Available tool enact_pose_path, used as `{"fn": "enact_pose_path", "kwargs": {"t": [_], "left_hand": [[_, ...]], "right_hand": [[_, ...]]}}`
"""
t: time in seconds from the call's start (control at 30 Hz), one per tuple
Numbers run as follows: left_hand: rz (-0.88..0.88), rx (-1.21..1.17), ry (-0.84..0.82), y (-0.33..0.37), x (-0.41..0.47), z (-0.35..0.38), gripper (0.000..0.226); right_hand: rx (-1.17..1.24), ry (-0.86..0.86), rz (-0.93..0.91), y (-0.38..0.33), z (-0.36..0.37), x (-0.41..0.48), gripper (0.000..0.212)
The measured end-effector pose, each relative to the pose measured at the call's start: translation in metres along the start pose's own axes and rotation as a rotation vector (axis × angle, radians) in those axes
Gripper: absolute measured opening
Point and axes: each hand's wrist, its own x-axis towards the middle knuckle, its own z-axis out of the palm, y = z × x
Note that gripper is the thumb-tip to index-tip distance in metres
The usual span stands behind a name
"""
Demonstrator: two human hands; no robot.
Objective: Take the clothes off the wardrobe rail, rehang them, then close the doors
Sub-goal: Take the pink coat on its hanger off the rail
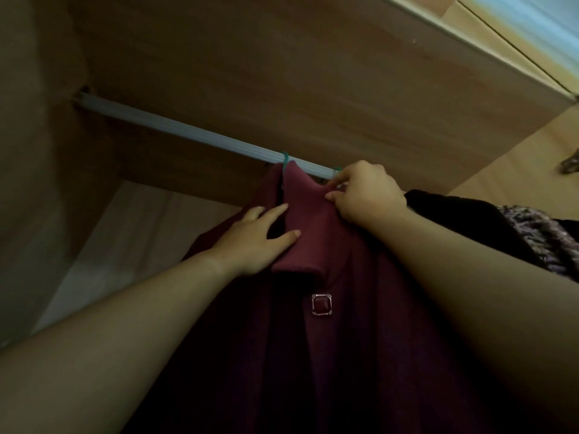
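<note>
Inside a wooden wardrobe (313,73), a soft, limp maroon dress (329,339) hangs by a green hanger (285,161) on the rail (188,133), right hand (363,195) pinching its folded collar, left hand (260,239) resting flat with straight fingers; probably light, best lifted by the hanger.

No legible text, label, brand, number or sign in view. Maroon garment (351,333) plain, no tag showing. Its square metal buckle (321,304) shows no marking, though it is dim and small. Rail (188,133) and wardrobe panels (282,73) bare of print.
</note>
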Motion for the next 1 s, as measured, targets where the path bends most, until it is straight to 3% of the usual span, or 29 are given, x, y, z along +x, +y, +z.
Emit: {"fn": "enact_pose_path", "kwargs": {"t": [0.23,0.53,0.87,1.0], "left_hand": [[0.051,-0.177,0.097,0.009,0.011,-0.013,0.066],[0.116,-0.108,0.097,0.014,-0.008,-0.021,0.075],[0.089,-0.111,0.117,0.019,-0.018,-0.037,0.065],[0.147,-0.321,0.133,0.027,-0.065,-0.034,0.057]], "right_hand": [[-0.017,0.12,0.003,-0.007,-0.014,0.008,0.016],[-0.056,0.155,-0.039,-0.01,-0.018,-0.005,0.019],[-0.022,0.231,-0.045,0.0,-0.032,-0.027,0.023],[-0.039,0.172,-0.018,0.016,-0.043,-0.074,0.022]]}}
